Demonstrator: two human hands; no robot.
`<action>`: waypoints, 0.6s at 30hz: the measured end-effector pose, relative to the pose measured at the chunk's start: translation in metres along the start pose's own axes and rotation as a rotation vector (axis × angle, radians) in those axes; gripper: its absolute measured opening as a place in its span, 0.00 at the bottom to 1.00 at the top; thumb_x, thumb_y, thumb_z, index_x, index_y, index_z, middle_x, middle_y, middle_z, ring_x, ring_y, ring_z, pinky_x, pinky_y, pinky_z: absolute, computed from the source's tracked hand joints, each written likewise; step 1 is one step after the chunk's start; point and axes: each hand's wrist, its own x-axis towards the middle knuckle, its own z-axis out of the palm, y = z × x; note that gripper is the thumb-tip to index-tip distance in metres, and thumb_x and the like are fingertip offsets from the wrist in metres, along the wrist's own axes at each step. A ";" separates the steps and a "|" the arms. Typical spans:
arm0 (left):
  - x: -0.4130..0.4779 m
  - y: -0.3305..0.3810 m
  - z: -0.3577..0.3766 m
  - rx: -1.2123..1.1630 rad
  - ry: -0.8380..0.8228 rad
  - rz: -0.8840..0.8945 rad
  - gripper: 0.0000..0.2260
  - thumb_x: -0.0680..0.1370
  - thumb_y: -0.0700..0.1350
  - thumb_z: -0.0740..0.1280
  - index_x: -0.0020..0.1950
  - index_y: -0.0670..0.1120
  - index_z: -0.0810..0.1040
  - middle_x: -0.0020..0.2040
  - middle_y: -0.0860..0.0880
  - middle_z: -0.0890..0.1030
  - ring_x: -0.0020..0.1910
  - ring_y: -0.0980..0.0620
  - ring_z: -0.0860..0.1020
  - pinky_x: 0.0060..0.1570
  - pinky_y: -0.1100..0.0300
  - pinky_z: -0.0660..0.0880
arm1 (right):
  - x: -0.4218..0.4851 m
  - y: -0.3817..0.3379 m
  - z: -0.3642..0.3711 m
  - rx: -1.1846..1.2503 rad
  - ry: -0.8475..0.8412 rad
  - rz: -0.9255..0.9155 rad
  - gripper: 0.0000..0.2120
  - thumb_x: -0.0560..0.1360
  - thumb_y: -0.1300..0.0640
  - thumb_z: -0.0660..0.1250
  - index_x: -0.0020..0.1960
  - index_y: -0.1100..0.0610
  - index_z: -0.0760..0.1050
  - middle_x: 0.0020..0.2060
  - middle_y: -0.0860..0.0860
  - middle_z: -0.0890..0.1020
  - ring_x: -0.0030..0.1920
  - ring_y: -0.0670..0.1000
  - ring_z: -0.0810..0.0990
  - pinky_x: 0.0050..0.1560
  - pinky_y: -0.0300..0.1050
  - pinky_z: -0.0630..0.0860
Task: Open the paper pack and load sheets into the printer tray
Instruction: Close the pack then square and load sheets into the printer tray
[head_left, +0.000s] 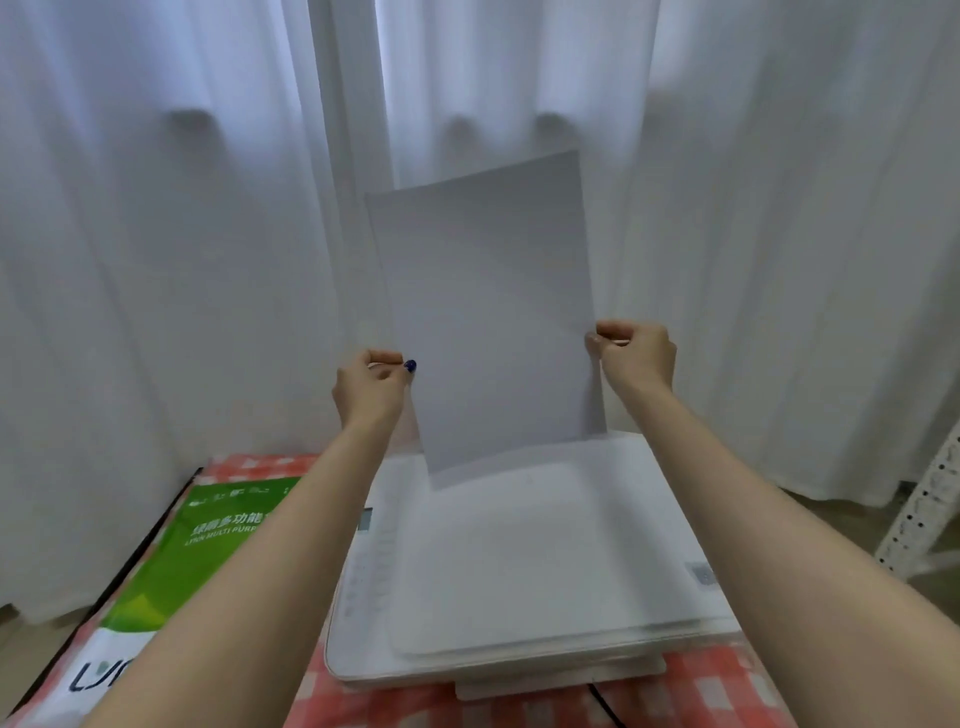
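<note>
Paper sheets (483, 312) — white, flat, rectangular, held upright above the rear of the printer (524, 561). Left hand (370, 388) pinches the left edge, right hand (635, 358) pinches the right edge. Printer: white plastic, smooth flat lid, rounded corners. Paper pack (208, 540) — glossy green-and-white wrapper, lying left of the printer, partly hidden by the left forearm. Red-and-white checked tablecloth (701, 691) beneath; white pleated curtain (156, 260) behind.

paper pack (208, 540) left of printer (519, 571), sheets (488, 312) above printer
</note>
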 end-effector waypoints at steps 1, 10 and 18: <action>0.004 0.003 0.002 -0.003 -0.005 0.006 0.05 0.73 0.41 0.70 0.46 0.45 0.75 0.43 0.48 0.80 0.43 0.50 0.77 0.45 0.62 0.69 | 0.004 -0.001 0.000 -0.006 0.003 0.002 0.12 0.73 0.59 0.69 0.56 0.59 0.81 0.52 0.55 0.84 0.53 0.53 0.81 0.54 0.37 0.72; 0.037 0.014 0.037 -0.215 -0.073 -0.104 0.10 0.72 0.33 0.67 0.37 0.47 0.73 0.33 0.49 0.79 0.36 0.51 0.80 0.51 0.58 0.76 | 0.044 -0.008 0.010 0.143 0.020 0.040 0.13 0.73 0.65 0.68 0.58 0.63 0.79 0.46 0.52 0.80 0.29 0.46 0.77 0.31 0.41 0.81; 0.058 0.008 0.066 -0.235 -0.165 -0.055 0.17 0.62 0.39 0.65 0.49 0.41 0.80 0.49 0.43 0.83 0.53 0.45 0.81 0.60 0.52 0.76 | 0.076 0.007 0.030 0.216 0.022 0.063 0.13 0.73 0.66 0.68 0.57 0.64 0.80 0.51 0.56 0.83 0.40 0.52 0.79 0.36 0.42 0.81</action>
